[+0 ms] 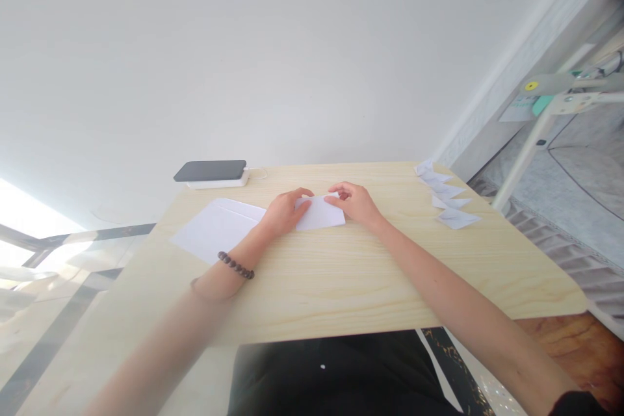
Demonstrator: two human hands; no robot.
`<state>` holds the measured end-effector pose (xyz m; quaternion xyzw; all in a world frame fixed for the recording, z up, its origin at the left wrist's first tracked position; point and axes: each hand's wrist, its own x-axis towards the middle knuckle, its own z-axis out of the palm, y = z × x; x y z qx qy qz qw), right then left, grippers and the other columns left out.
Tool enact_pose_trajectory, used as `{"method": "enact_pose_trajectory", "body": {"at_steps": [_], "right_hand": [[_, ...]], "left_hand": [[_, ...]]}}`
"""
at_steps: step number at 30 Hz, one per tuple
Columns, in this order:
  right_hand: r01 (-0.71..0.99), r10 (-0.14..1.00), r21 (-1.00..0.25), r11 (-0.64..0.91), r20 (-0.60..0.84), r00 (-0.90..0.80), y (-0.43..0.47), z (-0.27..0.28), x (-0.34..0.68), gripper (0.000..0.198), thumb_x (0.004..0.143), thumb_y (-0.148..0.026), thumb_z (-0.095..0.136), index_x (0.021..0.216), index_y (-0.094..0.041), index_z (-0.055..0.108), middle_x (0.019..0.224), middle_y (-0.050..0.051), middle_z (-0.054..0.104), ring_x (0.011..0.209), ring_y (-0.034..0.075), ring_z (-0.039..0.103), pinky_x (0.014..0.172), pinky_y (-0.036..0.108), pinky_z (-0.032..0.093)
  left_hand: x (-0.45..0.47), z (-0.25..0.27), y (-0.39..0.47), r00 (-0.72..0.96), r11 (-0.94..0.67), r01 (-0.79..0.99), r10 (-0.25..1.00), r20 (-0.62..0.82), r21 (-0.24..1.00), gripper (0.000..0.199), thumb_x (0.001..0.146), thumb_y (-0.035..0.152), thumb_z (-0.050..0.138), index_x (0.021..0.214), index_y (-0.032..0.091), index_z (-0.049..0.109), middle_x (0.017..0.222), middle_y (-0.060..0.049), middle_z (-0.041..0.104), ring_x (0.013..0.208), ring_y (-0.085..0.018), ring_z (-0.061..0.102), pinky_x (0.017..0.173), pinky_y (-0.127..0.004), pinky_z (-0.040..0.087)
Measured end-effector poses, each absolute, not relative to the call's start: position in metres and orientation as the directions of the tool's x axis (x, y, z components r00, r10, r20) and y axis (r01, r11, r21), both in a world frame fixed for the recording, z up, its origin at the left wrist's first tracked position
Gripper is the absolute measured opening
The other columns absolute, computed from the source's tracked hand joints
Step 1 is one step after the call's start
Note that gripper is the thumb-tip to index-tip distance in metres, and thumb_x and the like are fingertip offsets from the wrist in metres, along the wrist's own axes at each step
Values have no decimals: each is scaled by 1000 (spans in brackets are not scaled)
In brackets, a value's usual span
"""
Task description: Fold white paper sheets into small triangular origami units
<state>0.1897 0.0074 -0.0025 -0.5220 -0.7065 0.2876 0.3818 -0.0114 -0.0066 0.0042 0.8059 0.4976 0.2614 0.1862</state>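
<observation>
A small white sheet of paper [319, 214] lies in the middle of the wooden table, between my two hands. My left hand [287, 211] grips its left edge, thumb on top and fingers curled at the far side. At the upper right corner, my right hand [353, 201] pinches the same paper between thumb and fingers. A larger stack of white paper [214, 227] rests to the left, partly covered by my left forearm. Several folded white paper shapes [457, 218] with pointed ends stand in a row at the right.
A dark phone [210, 170] sits on a white block [219, 182] at the back left, with a white cable [260, 173] beside it. The wall [312, 65] rises behind the table [316, 292]. A white metal frame [526, 149] stands beyond the table's right side.
</observation>
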Motion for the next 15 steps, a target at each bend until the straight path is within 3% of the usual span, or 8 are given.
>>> {"method": "enact_pose_trajectory", "body": {"at_steps": [4, 9, 15], "right_hand": [[460, 963, -848, 264, 209, -168, 12, -5, 195, 34, 64, -33, 62, 93, -16, 60, 85, 6, 63, 70, 12, 54, 68, 26, 43], [565, 951, -770, 297, 293, -101, 11, -7, 192, 23, 69, -30, 58, 87, -17, 64, 78, 4, 64, 66, 12, 53, 66, 27, 43], [523, 880, -717, 462, 296, -372, 7, -4, 193, 23, 72, -29, 55, 92, -23, 66, 93, 3, 62, 70, 11, 52, 66, 25, 41]], "left_hand": [[-14, 0, -2, 340, -426, 744, 904, 257, 515, 32, 79, 35, 43, 103, 20, 56, 82, -3, 59, 69, -15, 51, 66, -26, 40], [-16, -2, -4, 491, -585, 716, 810, 320, 382, 34, 80, 40, 43, 107, 26, 57, 105, -6, 52, 97, -21, 44, 88, -36, 33], [-14, 0, -8, 512, -573, 782, 815, 273, 245, 38, 82, 45, 37, 112, 29, 54, 100, -6, 49, 95, -23, 42, 84, -40, 33]]}}
